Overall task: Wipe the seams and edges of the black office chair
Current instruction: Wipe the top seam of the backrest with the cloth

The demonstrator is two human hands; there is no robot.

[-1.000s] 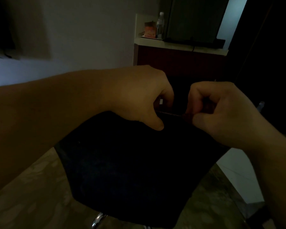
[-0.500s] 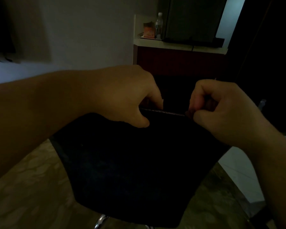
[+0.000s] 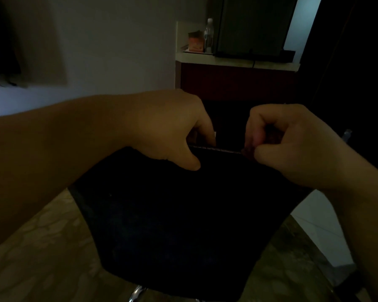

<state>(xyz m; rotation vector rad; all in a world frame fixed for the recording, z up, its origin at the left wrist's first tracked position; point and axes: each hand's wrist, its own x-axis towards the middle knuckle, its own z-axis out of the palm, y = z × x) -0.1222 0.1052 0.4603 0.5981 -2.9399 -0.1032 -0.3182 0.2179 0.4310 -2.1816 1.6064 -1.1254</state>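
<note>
Two bare hands met at the centre of a dim room, both at the far edge of a black fabric-covered office chair (image 3: 183, 225) that filled the lower middle of the view. The left hand (image 3: 172, 131), reaching in from nine o'clock, had its fingers curled over that edge and its thumb pressed against the near face, gripping the chair. The right hand (image 3: 292, 147), coming in from four o'clock, was curled tight with thumb against fingers, pinching something small and dark at the same edge; what it held could not be made out. Between the two hands ran a thin pale stitched seam (image 3: 216, 149) along the chair's edge. A shiny metal base part (image 3: 136, 292) showed beneath the chair at six o'clock, above a mottled beige stone floor (image 3: 42, 247). At one o'clock, well beyond the hands, stood a dark red cabinet with a pale counter (image 3: 238, 61) on top. On the counter sat an orange box (image 3: 195, 42), a clear plastic bottle (image 3: 208, 35) just beside it, and a large dark flat screen (image 3: 253, 25).
</note>
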